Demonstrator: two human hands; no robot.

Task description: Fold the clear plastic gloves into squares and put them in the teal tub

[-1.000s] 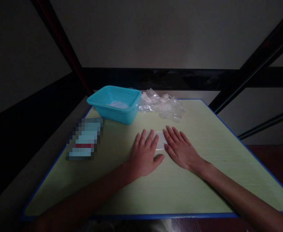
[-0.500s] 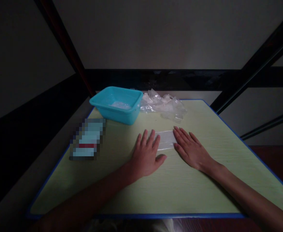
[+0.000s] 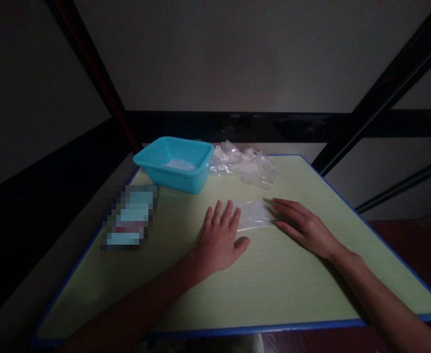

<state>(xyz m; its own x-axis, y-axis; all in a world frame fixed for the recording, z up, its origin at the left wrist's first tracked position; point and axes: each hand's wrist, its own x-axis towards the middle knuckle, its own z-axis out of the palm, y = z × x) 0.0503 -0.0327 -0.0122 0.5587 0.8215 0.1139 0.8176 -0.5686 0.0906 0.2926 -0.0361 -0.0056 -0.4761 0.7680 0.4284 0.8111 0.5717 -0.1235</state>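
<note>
A clear plastic bag (image 3: 254,214) lies flat on the tabletop between my two hands. My left hand (image 3: 220,241) is palm down with its fingers spread, the fingertips resting over the bag's left end. At the right end is my right hand (image 3: 309,229), tilted so the little-finger side is low. Its fingers are slightly bent and apart, with the tips at or just beyond the bag's edge. Whether those tips touch the film cannot be made out.
A turquoise plastic basin (image 3: 176,179) with some clear film inside stands at the back left. Crumpled clear plastic bags (image 3: 246,164) lie right of it. A pixelated flat object (image 3: 132,215) is near the left edge of the blue-rimmed table (image 3: 259,289). Walls stand behind and left.
My right hand has lifted from lying flat on the bag and shifted right, uncovering more of the bag's right end. The left hand stays in place. The view has tilted slightly.
</note>
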